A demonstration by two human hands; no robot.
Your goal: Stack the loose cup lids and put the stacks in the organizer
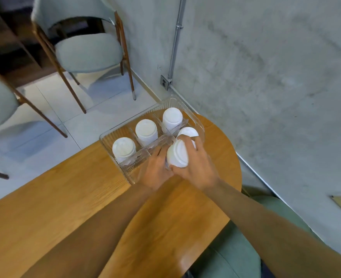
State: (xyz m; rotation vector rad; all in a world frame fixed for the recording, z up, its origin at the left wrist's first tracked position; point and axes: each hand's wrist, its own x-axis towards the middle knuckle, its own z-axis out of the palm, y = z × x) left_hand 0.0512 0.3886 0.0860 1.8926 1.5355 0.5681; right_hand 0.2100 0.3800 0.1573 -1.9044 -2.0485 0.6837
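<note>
Lid stack [177, 155]: white nested lids, tilted, held above the near right compartment of the clear ribbed organizer [105, 137]. Right hand [197, 167]: fingers curled round its right side. Left hand [155, 171]: fingers curled against its left side. Four other stacks [146, 130] stand in compartments.

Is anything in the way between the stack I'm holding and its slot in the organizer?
Nothing visible does. The lid stack, held by the right hand and the left hand, is over the near row of the organizer. The slot beneath is hidden by it and the hands.
</note>
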